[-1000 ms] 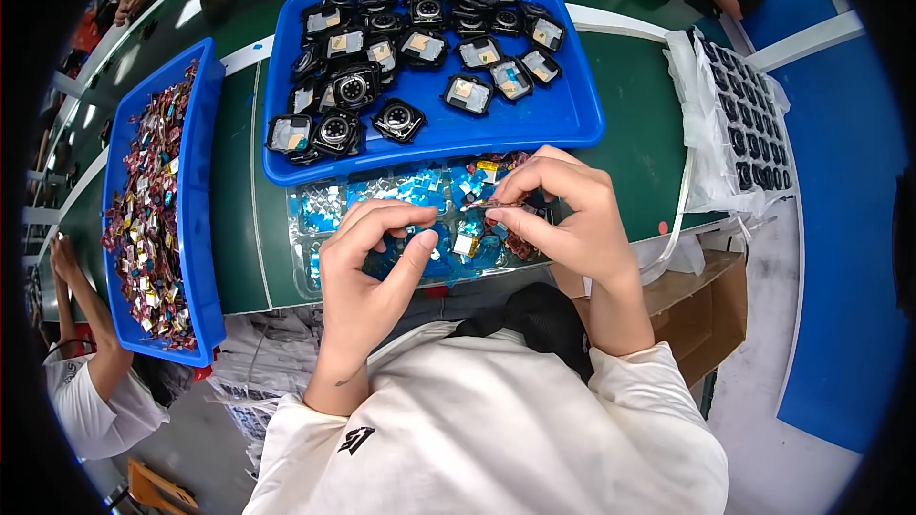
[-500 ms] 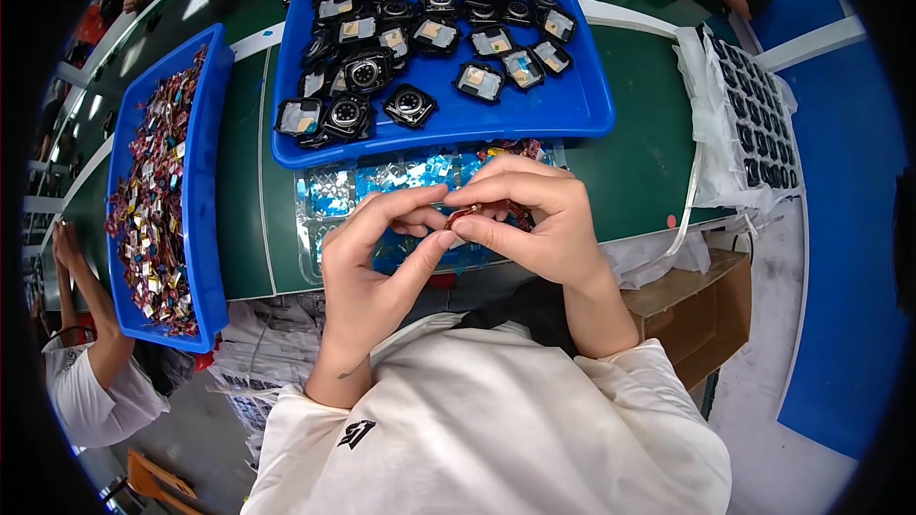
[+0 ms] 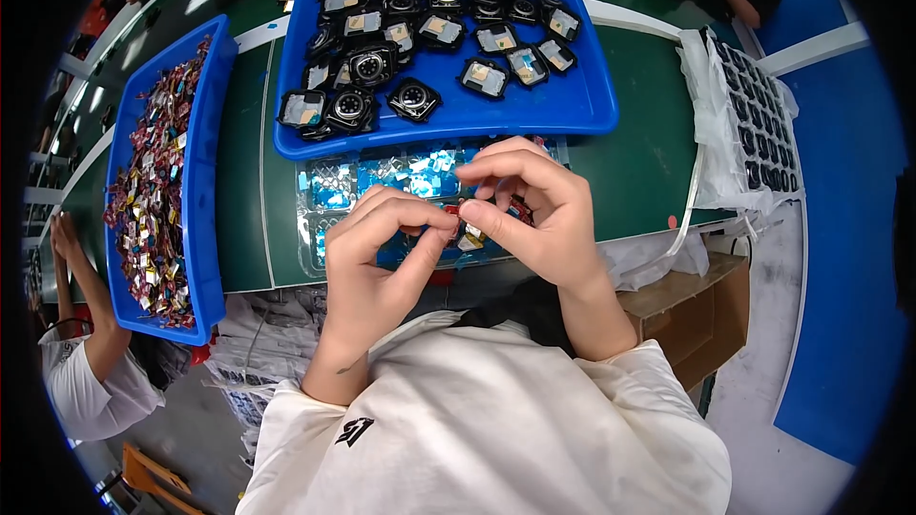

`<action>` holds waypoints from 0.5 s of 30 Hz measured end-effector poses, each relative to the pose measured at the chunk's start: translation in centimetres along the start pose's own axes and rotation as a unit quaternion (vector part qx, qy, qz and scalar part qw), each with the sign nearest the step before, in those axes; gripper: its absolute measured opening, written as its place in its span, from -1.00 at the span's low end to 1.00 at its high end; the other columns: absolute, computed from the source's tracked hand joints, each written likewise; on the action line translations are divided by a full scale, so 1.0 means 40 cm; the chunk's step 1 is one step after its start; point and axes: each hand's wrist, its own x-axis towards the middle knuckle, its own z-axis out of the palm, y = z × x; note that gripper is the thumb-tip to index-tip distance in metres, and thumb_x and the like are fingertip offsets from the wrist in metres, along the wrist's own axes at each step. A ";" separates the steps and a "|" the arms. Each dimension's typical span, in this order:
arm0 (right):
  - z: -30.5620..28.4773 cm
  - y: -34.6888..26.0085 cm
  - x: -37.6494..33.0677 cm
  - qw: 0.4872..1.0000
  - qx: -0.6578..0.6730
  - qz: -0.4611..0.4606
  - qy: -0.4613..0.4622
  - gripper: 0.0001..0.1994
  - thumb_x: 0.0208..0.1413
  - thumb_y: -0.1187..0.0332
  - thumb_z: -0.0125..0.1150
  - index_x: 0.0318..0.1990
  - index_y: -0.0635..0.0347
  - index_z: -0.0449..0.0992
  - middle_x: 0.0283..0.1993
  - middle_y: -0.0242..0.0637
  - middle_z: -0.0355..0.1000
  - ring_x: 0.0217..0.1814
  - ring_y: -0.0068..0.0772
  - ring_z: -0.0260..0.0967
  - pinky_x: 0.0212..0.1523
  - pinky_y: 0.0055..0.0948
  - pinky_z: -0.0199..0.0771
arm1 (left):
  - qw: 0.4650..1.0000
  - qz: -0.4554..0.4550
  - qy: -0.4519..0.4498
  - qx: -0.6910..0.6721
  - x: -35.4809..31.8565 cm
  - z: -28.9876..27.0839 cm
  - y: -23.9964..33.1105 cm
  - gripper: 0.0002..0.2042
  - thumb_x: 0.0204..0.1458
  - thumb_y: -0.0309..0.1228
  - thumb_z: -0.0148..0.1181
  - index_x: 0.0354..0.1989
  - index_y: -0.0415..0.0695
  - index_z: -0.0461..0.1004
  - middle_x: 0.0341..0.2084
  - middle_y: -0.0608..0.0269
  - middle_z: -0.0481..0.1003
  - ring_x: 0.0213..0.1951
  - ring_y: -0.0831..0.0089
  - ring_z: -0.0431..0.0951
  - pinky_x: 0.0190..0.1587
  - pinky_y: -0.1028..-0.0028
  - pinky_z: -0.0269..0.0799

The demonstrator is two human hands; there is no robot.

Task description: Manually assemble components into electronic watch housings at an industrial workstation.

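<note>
My left hand (image 3: 382,243) is closed in a pinch, its thumb and forefinger on a small red flexible part (image 3: 455,214). Close beside it, my right hand (image 3: 534,215) has its forefinger raised apart from the thumb, and the thumb tip is at the red part's edge. The other right fingers are curled and partly hidden. Beneath both hands lies a clear compartment tray (image 3: 315,229) holding blue film pieces (image 3: 429,176). Small red and yellow parts (image 3: 472,236) show under my right hand; whether they lie in the tray or against the palm I cannot tell.
A blue bin (image 3: 572,119) of black watch cases (image 3: 413,100) stands beyond my hands. Another blue bin (image 3: 215,181) at left is heaped with small red parts (image 3: 157,191). At right are a stacked tray of dark pieces (image 3: 754,119) and a cardboard box (image 3: 706,319). Other people work nearby.
My right forefinger has lifted away from the thumb, opening a gap. My left fingertips have closed on the small red part. Blue film and coloured parts under the hands show more.
</note>
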 end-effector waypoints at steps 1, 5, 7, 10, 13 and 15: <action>-0.004 0.000 0.000 1.000 0.000 0.000 -0.001 -0.78 -0.22 0.54 0.40 -0.31 0.22 0.60 -0.25 -0.32 0.45 -0.27 -0.48 0.37 -0.31 -0.59 0.35 | 1.000 0.002 -0.025 0.005 0.002 -0.005 -0.002 -0.81 -0.12 -0.69 0.27 -0.28 -0.26 0.56 -0.40 0.18 0.57 -0.34 0.50 0.54 -0.27 0.59 0.38; -0.007 0.003 0.008 0.965 -0.120 -0.231 -0.038 -0.75 -0.29 0.51 0.44 -0.36 0.21 0.56 -0.29 -0.33 0.38 -0.28 -0.41 0.33 -0.32 -0.48 0.34 | 0.994 -0.043 0.005 -0.097 0.001 -0.008 0.012 -0.76 -0.12 -0.77 0.18 -0.23 -0.33 0.57 -0.22 0.07 0.53 -0.14 0.37 0.52 -0.07 0.50 0.41; 0.003 0.021 0.005 0.969 -0.137 -0.200 -0.046 -0.74 -0.31 0.50 0.45 -0.37 0.20 0.56 -0.29 -0.31 0.38 -0.27 -0.36 0.32 -0.29 -0.45 0.34 | 0.993 -0.060 0.020 -0.099 0.000 -0.006 0.016 -0.75 -0.12 -0.78 0.18 -0.22 -0.34 0.57 -0.22 0.06 0.53 -0.13 0.36 0.51 -0.04 0.48 0.41; 0.010 0.025 0.001 0.967 -0.165 -0.188 -0.040 -0.75 -0.30 0.48 0.46 -0.38 0.19 0.55 -0.30 -0.32 0.37 -0.27 -0.33 0.31 -0.29 -0.43 0.33 | 0.991 -0.076 0.039 -0.100 -0.003 -0.003 0.014 -0.74 -0.12 -0.78 0.17 -0.21 -0.33 0.57 -0.21 0.06 0.53 -0.12 0.36 0.51 -0.04 0.48 0.41; 0.009 0.027 0.005 0.959 -0.186 -0.209 -0.046 -0.75 -0.30 0.50 0.47 -0.38 0.22 0.56 -0.30 -0.30 0.40 -0.27 -0.38 0.34 -0.32 -0.49 0.33 | 0.996 -0.054 0.044 -0.058 -0.007 0.000 -0.002 -0.74 -0.13 -0.77 0.19 -0.22 -0.29 0.58 -0.22 0.10 0.53 -0.16 0.39 0.51 -0.11 0.51 0.40; 0.007 0.033 0.007 0.955 -0.192 -0.222 -0.051 -0.75 -0.29 0.52 0.47 -0.37 0.25 0.58 -0.31 -0.28 0.43 -0.26 -0.43 0.36 -0.34 -0.56 0.33 | 0.998 -0.032 0.044 -0.018 -0.006 -0.006 -0.005 -0.74 -0.14 -0.75 0.21 -0.23 -0.27 0.59 -0.24 0.12 0.54 -0.19 0.41 0.51 -0.16 0.53 0.39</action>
